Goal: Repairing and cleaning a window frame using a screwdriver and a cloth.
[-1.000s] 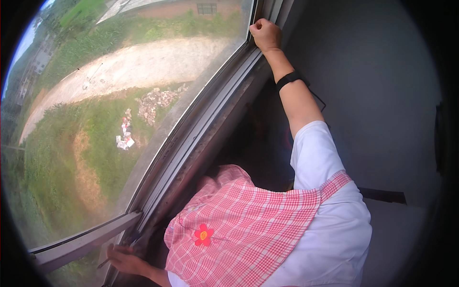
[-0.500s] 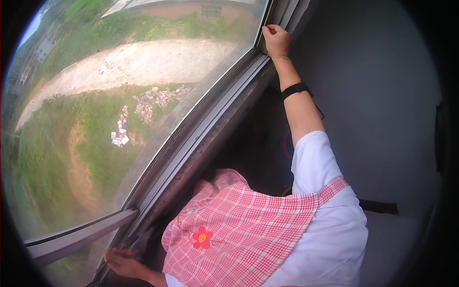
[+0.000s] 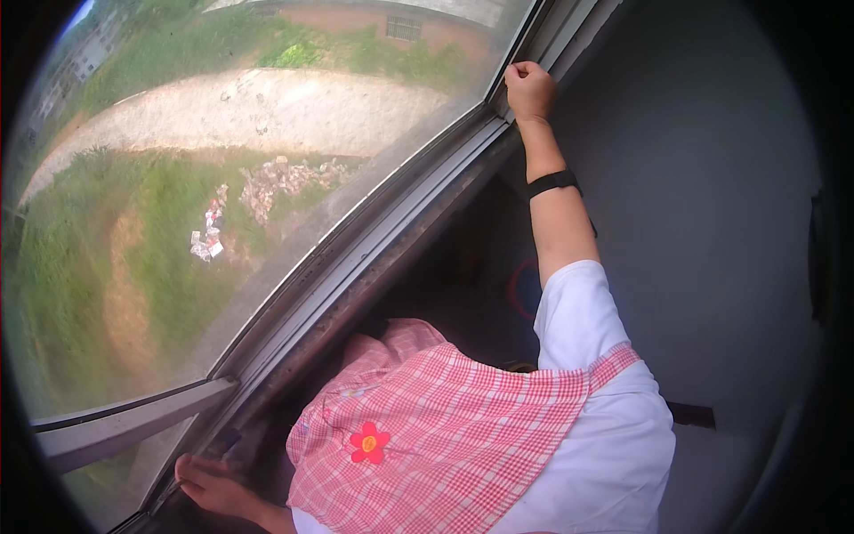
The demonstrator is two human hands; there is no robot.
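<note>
My right arm, with a black band at the wrist, reaches up to the side of the window frame [image 3: 525,55]. My right hand [image 3: 531,91] is closed there, thumb and fingers pressed together against the frame; whatever they may hold is hidden. Low on the left, my left hand [image 3: 213,488] lies beside the lower end of the window track [image 3: 334,276]. Its fingers are stretched out and slightly bent, and I see nothing in them. Between the two hands spans a large glass pane [image 3: 267,205], bounded below left by a grey metal bar [image 3: 138,425].
Through the glass show grass, a pale paved strip and scattered rubble far below. A red checked apron [image 3: 445,418] with a red flower covers my front. A plain grey wall [image 3: 694,178] rises on the right, and the space under the sill is dark.
The view has shifted a little, so the outdoor scene slides left. My right hand appears slightly lower and further right, still closed at the frame; my left hand stays by the track.
</note>
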